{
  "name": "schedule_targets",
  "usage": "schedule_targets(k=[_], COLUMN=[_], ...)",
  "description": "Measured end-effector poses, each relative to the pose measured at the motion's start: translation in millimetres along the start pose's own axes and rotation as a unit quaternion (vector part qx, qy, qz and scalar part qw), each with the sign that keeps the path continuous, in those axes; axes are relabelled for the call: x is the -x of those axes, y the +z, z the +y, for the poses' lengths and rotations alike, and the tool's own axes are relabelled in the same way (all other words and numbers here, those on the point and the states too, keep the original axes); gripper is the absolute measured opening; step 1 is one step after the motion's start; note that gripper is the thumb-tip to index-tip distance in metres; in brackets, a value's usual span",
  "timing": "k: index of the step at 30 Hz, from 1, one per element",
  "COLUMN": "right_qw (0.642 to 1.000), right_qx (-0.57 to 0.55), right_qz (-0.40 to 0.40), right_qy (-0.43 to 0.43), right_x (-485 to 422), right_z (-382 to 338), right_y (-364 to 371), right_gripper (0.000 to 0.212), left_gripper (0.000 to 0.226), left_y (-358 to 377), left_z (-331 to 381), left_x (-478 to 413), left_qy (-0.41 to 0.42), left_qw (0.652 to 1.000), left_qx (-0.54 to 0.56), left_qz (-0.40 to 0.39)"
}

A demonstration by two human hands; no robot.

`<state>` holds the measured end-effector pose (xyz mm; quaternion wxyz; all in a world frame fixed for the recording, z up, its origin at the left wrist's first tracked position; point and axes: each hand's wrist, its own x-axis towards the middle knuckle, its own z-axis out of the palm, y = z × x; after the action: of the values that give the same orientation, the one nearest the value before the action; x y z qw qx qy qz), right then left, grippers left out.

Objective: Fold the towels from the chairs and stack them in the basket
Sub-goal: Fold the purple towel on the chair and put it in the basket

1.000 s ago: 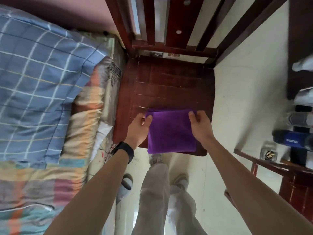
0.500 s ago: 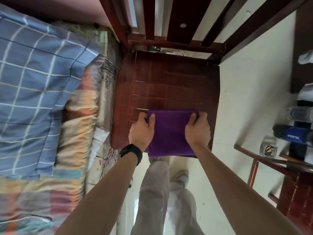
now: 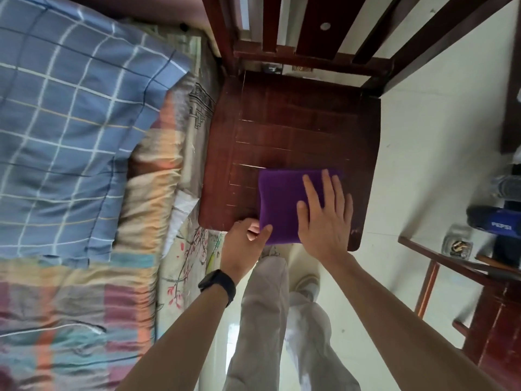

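Bedroom floor, pale tile; bed with a blue checked quilt on the far left, touching the side of a dark wooden chair. Your left hand sits at the seat's front edge, thumb on top and fingers tucked under the near-left corner of the purple towel, a narrow pinch holding that corner. Towel is already folded to a compact rectangle, lying flat at the front of the seat, long axis running front to back as far as you can tell. Your right hand lies flat and spread on the towel's right half, pressing, gripping nothing. Left hand has the only hold, so the lift likely starts there, right hand sliding under the opposite edge. No basket in view, so you'll have to turn to find it. Far right: low table with a glass ashtray holding butts and a Pepsi bottle lying beside it.
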<state>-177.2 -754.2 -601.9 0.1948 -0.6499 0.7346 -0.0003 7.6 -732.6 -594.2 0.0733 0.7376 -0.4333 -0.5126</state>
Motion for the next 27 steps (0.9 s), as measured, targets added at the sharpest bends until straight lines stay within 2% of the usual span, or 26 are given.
schedule_targets(k=[3, 6, 8, 10, 12, 14, 18, 27], right_qw=[0.997, 0.996, 0.998, 0.999, 1.0, 0.999, 0.999, 1.0], right_qx=[0.029, 0.036, 0.024, 0.017, 0.025, 0.036, 0.039, 0.009], right_qz=[-0.072, -0.08, -0.054, -0.026, -0.009, -0.005, -0.023, -0.029], right_qy=[0.029, 0.019, 0.016, 0.009, -0.005, -0.013, -0.012, -0.002], right_x=[-2.7, -6.0, -5.3, -2.5, -2.9, -9.8, -28.0, -32.1], right_z=[14.2, 18.7, 15.4, 16.2, 19.3, 22.3, 32.6, 40.6], right_y=[16.9, 19.6, 13.9, 9.0, 7.6, 10.9, 24.2, 25.8], right_gripper=[0.061, 0.063, 0.063, 0.062, 0.06, 0.06, 0.061, 0.065], left_gripper=[0.021, 0.018, 0.037, 0.06, 0.065, 0.064, 0.062, 0.063], left_y=[2.5, 5.5, 9.5, 13.8, 18.4, 25.5, 30.3, 25.0], left_z=[-0.9, 2.2, 2.7, 7.1, 18.9, 25.8, 18.0, 11.0], left_x=[-4.3, -1.7, 2.7, 2.9, -3.4, -19.0, -51.2, -62.3], left_qy=[-0.03, -0.004, 0.057, 0.154, 0.244, 0.289, 0.277, 0.29], left_qw=[0.999, 0.999, 0.994, 0.969, 0.927, 0.897, 0.874, 0.86], left_qx=[0.031, 0.022, -0.02, -0.132, -0.251, -0.315, -0.387, -0.408], left_qz=[0.027, 0.042, 0.093, 0.139, 0.134, 0.112, 0.098, 0.096])
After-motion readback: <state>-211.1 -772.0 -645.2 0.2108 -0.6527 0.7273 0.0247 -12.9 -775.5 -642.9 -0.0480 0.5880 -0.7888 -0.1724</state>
